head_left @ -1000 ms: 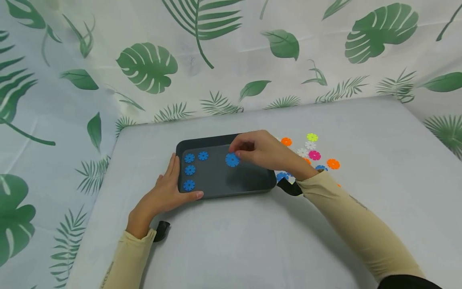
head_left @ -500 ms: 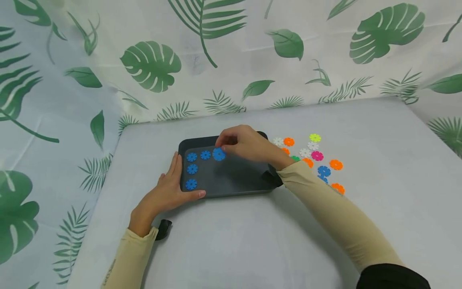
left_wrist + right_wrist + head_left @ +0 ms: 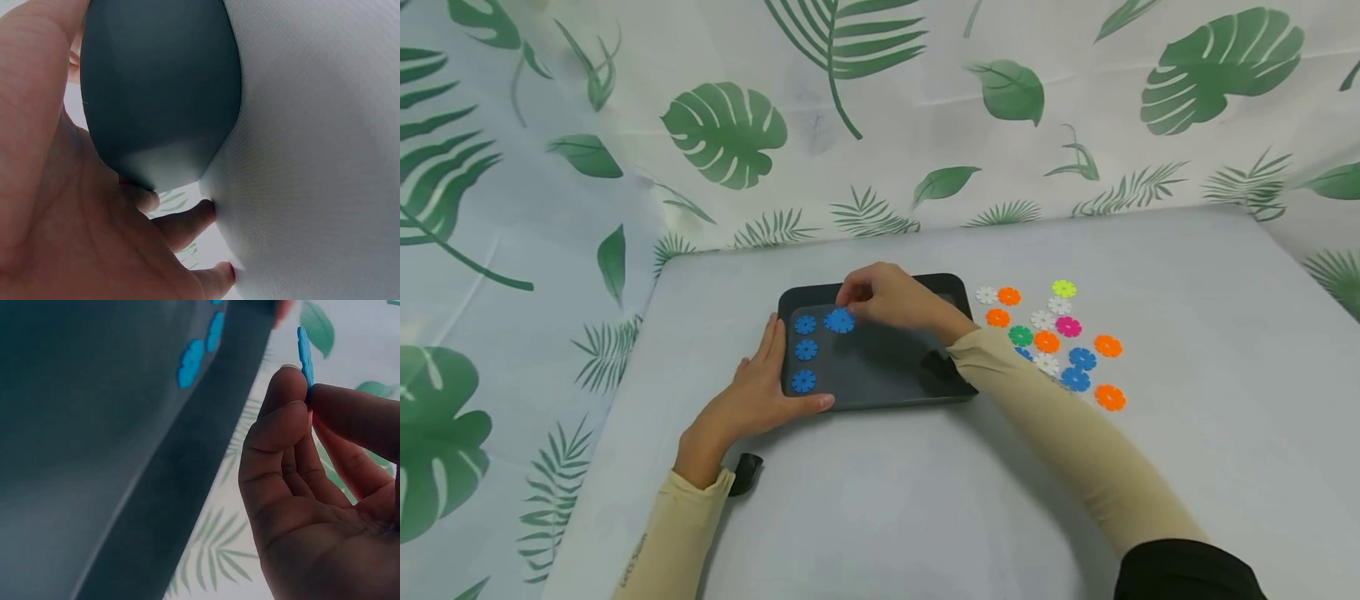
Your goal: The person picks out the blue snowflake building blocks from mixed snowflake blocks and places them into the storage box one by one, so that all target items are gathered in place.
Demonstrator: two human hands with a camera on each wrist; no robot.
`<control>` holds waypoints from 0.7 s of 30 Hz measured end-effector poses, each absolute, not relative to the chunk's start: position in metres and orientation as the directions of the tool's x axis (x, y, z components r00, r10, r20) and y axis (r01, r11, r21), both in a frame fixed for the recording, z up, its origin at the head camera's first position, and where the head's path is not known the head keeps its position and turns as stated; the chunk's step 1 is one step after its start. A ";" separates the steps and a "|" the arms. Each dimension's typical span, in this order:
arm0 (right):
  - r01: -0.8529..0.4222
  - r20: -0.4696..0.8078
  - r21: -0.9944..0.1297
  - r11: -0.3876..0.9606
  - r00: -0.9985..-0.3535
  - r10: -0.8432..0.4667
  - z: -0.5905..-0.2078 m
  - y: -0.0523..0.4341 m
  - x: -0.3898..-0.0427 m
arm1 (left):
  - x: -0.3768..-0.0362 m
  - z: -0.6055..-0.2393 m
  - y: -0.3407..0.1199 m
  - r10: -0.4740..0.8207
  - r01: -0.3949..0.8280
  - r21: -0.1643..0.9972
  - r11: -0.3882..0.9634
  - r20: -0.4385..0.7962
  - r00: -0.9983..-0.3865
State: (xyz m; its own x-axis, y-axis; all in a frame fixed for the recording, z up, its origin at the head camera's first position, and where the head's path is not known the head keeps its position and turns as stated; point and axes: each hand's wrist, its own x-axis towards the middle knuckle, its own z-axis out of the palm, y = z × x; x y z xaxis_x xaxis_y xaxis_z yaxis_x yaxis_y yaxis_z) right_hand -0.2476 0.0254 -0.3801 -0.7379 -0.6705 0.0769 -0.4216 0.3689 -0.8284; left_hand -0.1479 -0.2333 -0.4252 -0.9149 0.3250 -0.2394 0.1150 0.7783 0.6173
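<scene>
A dark grey rectangular tray (image 3: 880, 367) lies on the table. My left hand (image 3: 748, 396) holds its near left corner, fingers along the left wall and thumb on the front rim. Between thumb and fingertip, my right hand (image 3: 891, 296) pinches a blue flower-shaped disc (image 3: 838, 320), its edges notched. In the right wrist view the pinched disc (image 3: 305, 353) stands edge-on, above the tray. Three blue discs (image 3: 806, 350) show in a column along the tray's left side. Another disc in the back row is hidden behind the held one in the head view.
Right of the tray, several loose notched discs are scattered on the grey table (image 3: 880, 500): orange (image 3: 1108, 346), white (image 3: 1042, 321), pink (image 3: 1068, 326), yellow (image 3: 1063, 288), green (image 3: 1020, 336) and blue (image 3: 1082, 358). A leaf-print cloth (image 3: 887, 100) hangs behind the table.
My right hand has carried the blue disc leftward over the tray, toward the back-left discs. The left hand keeps its place on the tray. More of the loose discs show now.
</scene>
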 end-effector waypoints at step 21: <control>-0.436 -0.083 -0.731 0.525 -0.707 -0.702 -0.402 0.000 -0.258 | -0.150 -0.427 -0.233 0.325 0.126 0.615 0.779 -0.224 -0.919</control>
State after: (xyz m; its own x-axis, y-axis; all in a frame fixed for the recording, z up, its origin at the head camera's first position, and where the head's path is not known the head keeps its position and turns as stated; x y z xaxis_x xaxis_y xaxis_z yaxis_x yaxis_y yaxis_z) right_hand -0.2576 -0.0002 -0.4024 -0.7070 -0.7023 -0.0832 -0.4360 0.5255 -0.7306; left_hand -0.1500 -0.2333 -0.4267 -0.9186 0.3254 -0.2243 0.1256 0.7785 0.6149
